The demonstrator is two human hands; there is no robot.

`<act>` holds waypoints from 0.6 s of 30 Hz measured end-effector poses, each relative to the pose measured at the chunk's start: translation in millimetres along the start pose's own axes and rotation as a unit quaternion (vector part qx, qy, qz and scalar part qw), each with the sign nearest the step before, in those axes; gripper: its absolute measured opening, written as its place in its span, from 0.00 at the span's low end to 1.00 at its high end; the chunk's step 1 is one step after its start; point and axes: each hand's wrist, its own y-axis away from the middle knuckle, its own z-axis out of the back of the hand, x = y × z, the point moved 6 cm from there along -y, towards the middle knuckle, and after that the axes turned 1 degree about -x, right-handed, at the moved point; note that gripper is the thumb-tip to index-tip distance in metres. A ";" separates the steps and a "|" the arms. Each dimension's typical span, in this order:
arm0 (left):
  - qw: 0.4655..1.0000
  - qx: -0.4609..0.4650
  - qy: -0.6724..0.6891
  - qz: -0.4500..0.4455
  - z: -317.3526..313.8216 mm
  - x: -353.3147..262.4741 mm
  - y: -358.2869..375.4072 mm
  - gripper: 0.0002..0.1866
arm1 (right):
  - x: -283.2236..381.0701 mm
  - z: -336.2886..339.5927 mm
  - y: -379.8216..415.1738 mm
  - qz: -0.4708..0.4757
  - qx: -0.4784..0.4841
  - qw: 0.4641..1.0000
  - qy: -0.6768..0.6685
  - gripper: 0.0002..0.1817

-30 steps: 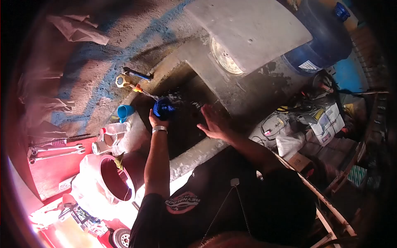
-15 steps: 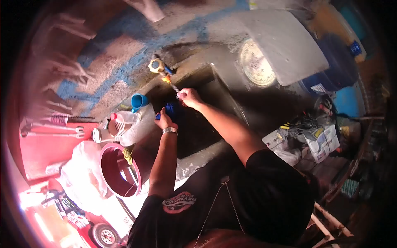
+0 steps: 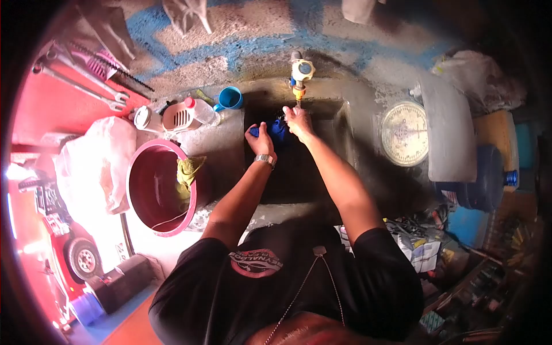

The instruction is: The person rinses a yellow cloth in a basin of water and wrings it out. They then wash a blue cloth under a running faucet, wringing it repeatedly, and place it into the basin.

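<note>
Over a dark sunken basin (image 3: 287, 184), my left hand (image 3: 262, 141), with a metal watch on its wrist, is closed round a bunched blue cloth (image 3: 278, 131). The cloth hangs between my two hands. Directly under the faucet (image 3: 301, 72), my right hand (image 3: 298, 122) is at the water stream, its fingers bent together near the spout. What lies within those fingers is too small to make out. A blue mug (image 3: 230, 98) stands on the ledge left of the basin.
A maroon tub (image 3: 133, 187) with a yellow-green rag (image 3: 187, 171) on its rim stands at the left. A clear bottle (image 3: 204, 111) and cups are behind it. At the right are a round dial (image 3: 405, 134), a grey board (image 3: 448, 132) and a blue water jug (image 3: 483, 178).
The head view has turned and shifted, so the basin now appears more upright and central. My right hand has moved closer to the faucet's spout. The blue cloth stays in my left hand.
</note>
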 end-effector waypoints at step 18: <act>0.887 0.266 -0.349 -0.141 -73.0 28.3 2.8 0.20 | 31.3 72.9 33.8 0.231 -0.071 0.951 0.191 0.14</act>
